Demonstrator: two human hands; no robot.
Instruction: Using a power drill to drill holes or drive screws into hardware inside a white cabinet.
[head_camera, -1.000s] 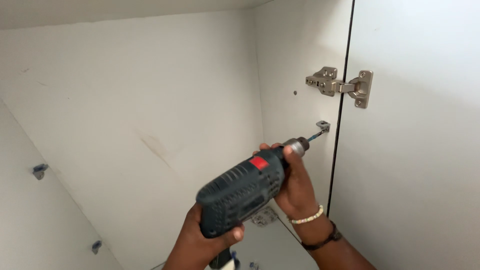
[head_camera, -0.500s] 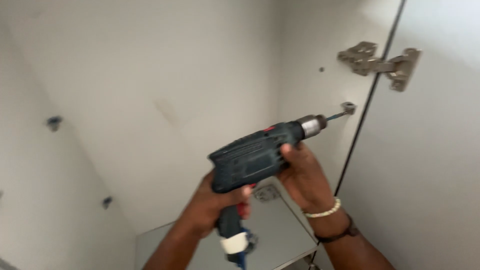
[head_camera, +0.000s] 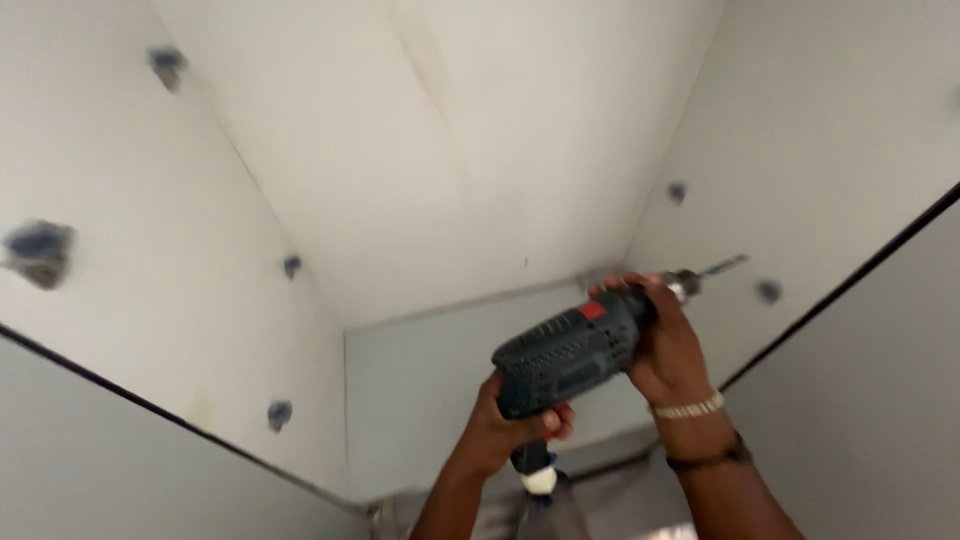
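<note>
Both your hands clamp the dark teal power drill (head_camera: 575, 350) inside the white cabinet (head_camera: 420, 180).
Your left hand (head_camera: 515, 425) wraps its grip, your right hand (head_camera: 665, 345) closes around the front; its blurred bit seems near a side-wall fitting (head_camera: 768, 291).

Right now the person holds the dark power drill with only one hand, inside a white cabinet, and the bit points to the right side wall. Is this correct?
Not quite: both hands hold the drill. The left hand grips the handle and the right hand supports the front of the body. The head view shows this. The rest is right: white cabinet, bit toward the right side wall.
</note>
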